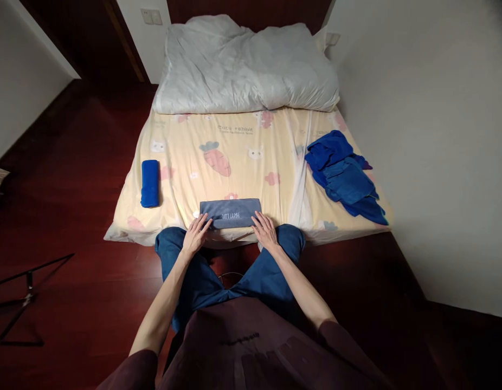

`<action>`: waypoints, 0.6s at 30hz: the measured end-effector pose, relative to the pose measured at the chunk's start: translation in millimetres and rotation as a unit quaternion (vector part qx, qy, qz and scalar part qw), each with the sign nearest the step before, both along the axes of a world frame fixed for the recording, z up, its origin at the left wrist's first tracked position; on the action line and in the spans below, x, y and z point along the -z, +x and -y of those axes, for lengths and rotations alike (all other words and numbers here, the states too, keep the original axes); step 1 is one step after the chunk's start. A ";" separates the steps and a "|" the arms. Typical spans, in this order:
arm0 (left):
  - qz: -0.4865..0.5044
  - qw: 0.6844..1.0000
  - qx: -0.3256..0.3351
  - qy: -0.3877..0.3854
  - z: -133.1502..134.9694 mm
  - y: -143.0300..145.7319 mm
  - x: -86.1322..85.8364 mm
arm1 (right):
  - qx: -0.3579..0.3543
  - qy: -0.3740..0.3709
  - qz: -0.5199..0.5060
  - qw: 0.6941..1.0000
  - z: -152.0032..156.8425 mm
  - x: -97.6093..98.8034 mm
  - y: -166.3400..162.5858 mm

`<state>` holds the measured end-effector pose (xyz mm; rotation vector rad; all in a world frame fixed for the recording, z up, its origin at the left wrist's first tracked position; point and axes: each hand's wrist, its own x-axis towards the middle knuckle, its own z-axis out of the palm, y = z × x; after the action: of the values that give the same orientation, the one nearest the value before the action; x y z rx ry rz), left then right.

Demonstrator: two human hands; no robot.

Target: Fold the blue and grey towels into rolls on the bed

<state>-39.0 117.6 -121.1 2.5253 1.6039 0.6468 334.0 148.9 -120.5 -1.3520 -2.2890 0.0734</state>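
A folded grey towel with white lettering lies at the near edge of the bed. My left hand rests flat at its near left corner, fingers spread and touching the cloth. My right hand lies flat at its near right corner, fingers stretched out on the towel's edge. Neither hand grips anything. My knees in blue trousers press against the bed's edge.
A folded blue towel lies at the bed's left side. A loose pile of blue cloths sits on the right side. A white duvet is bunched at the head. Dark wooden floor surrounds the bed; a black stand is at left.
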 end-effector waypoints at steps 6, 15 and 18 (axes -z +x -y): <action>-0.047 0.999 -0.008 -0.027 -5.2 4.3 -4.9 | 0.010 0.024 0.006 1.000 -7.7 9.2 -1.5; -0.012 0.997 -0.042 -0.065 -12.2 9.4 -5.6 | 0.002 -0.098 -0.008 0.995 -13.1 -0.2 -6.3; 0.009 0.996 -0.047 -0.081 -14.0 12.0 -6.2 | -0.002 -0.133 0.000 0.991 -13.8 -2.3 -8.6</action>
<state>-26.9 131.6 -114.9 2.3355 1.7031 0.5229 325.4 162.7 -118.2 -1.4739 -2.3448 0.3922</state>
